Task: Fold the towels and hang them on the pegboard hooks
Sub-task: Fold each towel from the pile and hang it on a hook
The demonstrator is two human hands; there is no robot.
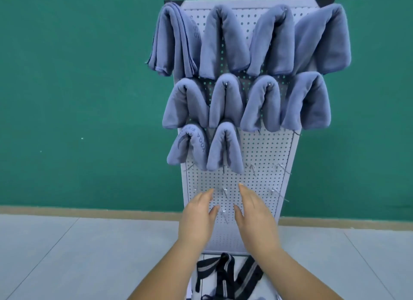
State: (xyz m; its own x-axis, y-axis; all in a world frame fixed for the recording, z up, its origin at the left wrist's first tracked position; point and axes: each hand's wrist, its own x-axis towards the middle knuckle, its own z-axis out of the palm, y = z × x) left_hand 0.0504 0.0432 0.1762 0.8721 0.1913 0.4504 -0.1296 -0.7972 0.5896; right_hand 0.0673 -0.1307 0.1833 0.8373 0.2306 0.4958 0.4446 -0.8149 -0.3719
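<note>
Left hand [199, 217]: fingers straight, empty, 6 o'clock.
Right hand [253, 217]: fingers straight, empty.
Towels [225, 43]: apparently ten hung, 12 o'clock on pegboard [266, 150].

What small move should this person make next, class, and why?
Probably lower both hands toward the strapped bag for another towel, though whether it holds one is unclear. The left hand and right hand are open and hold nothing, and the third row has two towels with bare hooks beside them on the pegboard.
</note>
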